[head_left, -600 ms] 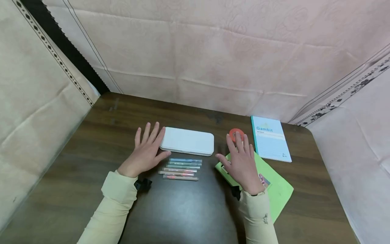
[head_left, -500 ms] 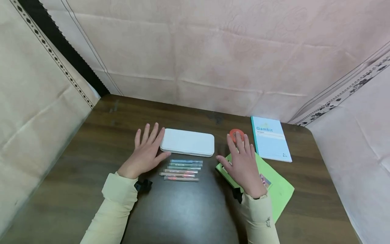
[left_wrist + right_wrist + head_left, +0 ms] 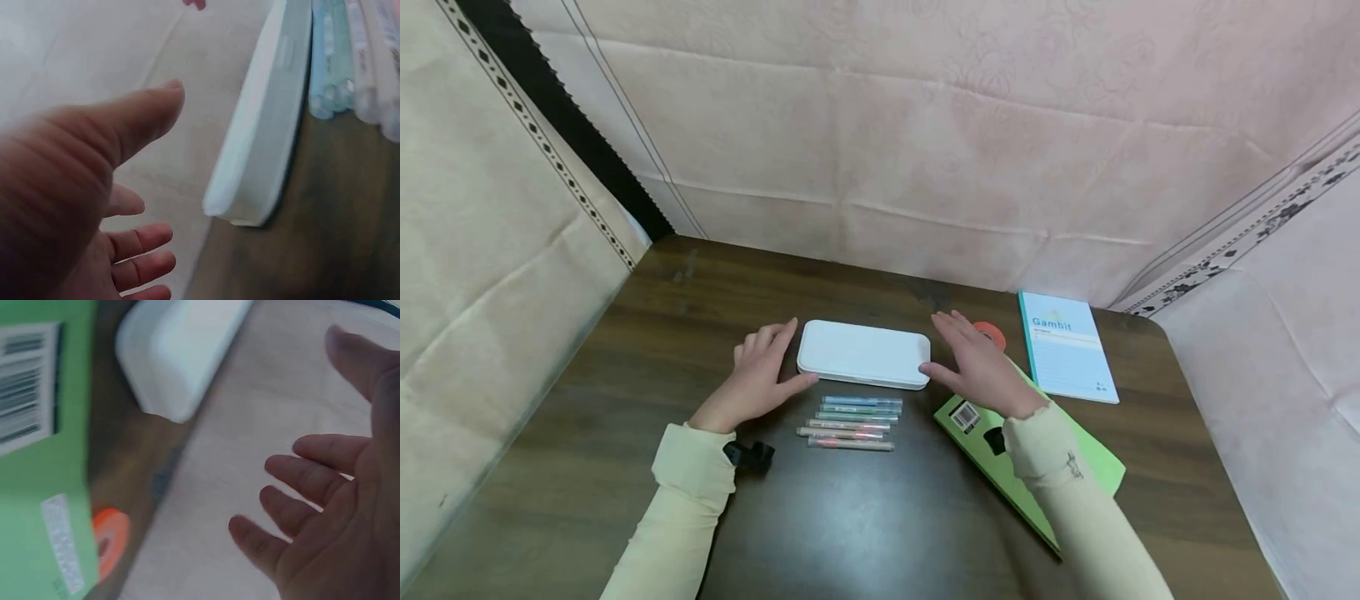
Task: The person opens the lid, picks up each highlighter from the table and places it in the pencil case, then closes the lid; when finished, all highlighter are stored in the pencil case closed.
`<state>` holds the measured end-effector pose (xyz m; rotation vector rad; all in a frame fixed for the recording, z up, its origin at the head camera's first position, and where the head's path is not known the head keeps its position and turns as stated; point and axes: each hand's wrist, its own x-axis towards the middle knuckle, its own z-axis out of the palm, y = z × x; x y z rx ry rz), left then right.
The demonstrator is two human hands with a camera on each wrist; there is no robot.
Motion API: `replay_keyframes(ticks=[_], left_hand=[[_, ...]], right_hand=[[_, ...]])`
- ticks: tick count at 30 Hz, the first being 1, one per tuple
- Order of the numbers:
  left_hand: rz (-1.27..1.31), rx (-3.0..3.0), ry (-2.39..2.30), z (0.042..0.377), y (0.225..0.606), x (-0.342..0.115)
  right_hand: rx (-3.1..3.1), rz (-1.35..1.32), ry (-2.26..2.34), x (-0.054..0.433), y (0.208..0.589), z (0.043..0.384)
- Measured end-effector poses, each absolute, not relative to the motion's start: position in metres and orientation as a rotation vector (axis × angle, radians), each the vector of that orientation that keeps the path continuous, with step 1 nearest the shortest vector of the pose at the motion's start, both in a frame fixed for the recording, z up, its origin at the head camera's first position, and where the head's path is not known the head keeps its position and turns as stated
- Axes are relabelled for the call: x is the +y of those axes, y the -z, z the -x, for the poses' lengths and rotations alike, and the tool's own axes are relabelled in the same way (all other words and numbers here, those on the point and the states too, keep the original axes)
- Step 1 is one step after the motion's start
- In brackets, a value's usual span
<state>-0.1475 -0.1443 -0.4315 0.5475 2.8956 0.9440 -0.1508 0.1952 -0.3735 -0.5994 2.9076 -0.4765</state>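
A white flat case point(image 3: 863, 353) with rounded corners lies closed on the dark wooden table. At its left end is my left hand point(image 3: 754, 380), thumb apart from the fingers and nothing held. My right hand point(image 3: 981, 367) is by the case's right end, its thumb overlapping that edge in the head view and its fingers relaxed. In the left wrist view a gap shows between the thumb and the case's side point(image 3: 262, 125). The right wrist view shows the right fingers loosely bent with nothing between them, and the case's corner point(image 3: 169, 369) beyond.
Several slim pens point(image 3: 850, 423) lie in a row just in front of the case. A green folder or book point(image 3: 1000, 467) with a barcode lies under the right forearm. Behind it are an orange-red tape roll point(image 3: 991, 335) and a light blue notebook point(image 3: 1067, 346). Pale cloth point(image 3: 880, 150) hangs around the table.
My right hand has moved left from over the green folder to the case's right end, uncovering the barcode. The left hand stays by the left end, its fingers a little more bent.
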Motion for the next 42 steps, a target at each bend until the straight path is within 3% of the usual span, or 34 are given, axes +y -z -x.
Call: replay_keyframes(ticks=[11,22,42], left_hand=[[-0.366,2.565,-1.220,0.165,0.460,-0.157],[-0.466,2.642,-0.990,0.203,0.465,-0.147],[-0.566,2.726,-0.898,0.213,0.473,-0.145]], right_hand=[[2.801,0.658,0.284,0.196,0.395,0.178],[2.810,0.781,0.151,0.193,0.414,0.190],[2.783,0.866,0.061,0.182,0.412,0.210]])
